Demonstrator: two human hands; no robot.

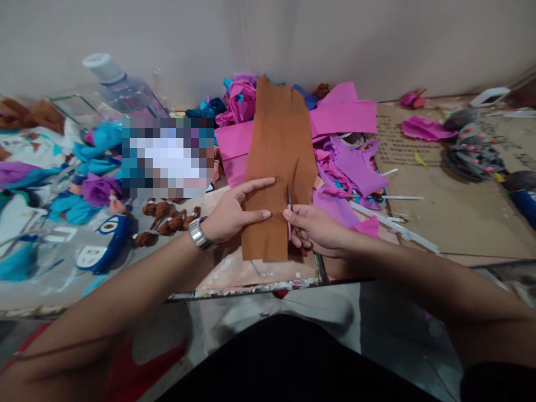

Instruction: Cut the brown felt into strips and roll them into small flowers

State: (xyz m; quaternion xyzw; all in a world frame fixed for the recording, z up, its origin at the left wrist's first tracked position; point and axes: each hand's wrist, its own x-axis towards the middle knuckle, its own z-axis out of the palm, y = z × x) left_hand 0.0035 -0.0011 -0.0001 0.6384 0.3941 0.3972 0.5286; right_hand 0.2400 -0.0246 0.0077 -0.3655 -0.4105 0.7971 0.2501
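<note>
A long sheet of brown crepe paper runs lengthwise away from me over the table's front. My left hand presses on its left side, thumb and forefinger stretched out apart on top; the other fingers are hidden. My right hand is closed around small scissors, their blades pointing away from me at a cut running up from the paper's near edge. Part of the scissors' pinkish handle shows between the fingers. Pink paper lies partly beneath the brown sheet.
Purple paper scraps and white strips lie right of the sheet. Further right is flat cardboard with a dark, pink-dotted bundle. To the left are a clear bottle, a blue tape dispenser and brown twisted pieces.
</note>
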